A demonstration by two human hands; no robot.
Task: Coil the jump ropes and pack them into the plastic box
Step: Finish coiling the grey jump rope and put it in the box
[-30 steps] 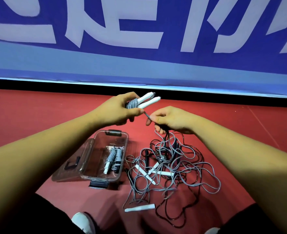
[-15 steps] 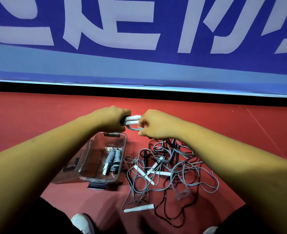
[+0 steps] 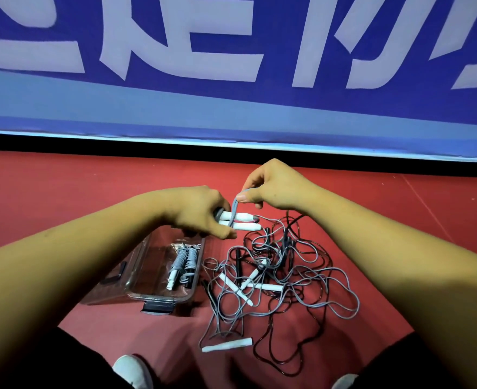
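Grey cord point(image 3: 235, 209) partly wound: your left hand point(image 3: 195, 211) grips 2 white handles point(image 3: 245, 221), right hand point(image 3: 273, 186) pinches the cord above them. Plastic box point(image 3: 158, 297) holds coiled rope point(image 3: 185, 261); tangle point(image 3: 282, 276) beside it awaits coiling.

1. The left hand point(image 3: 195, 211) is gripping two white handles point(image 3: 245, 221) side by side, their tips pointing right, above the far end of the plastic box point(image 3: 158, 297).
2. The right hand point(image 3: 273, 186) is pinching a grey cord point(image 3: 235, 209) between thumb and finger, and the cord is running down across both handles.
3. A coiled grey rope point(image 3: 185, 261) is lying inside the clear box, near its right wall.
4. A tangle of grey and dark ropes point(image 3: 301, 279) is sprawling on the red floor point(image 3: 63, 192) just right of the box, with several more handles mixed in.
5. One loose handle point(image 3: 227, 345) is lying at the tangle's near edge.
6. A blue banner point(image 3: 231, 108) with large white characters is filling the background.
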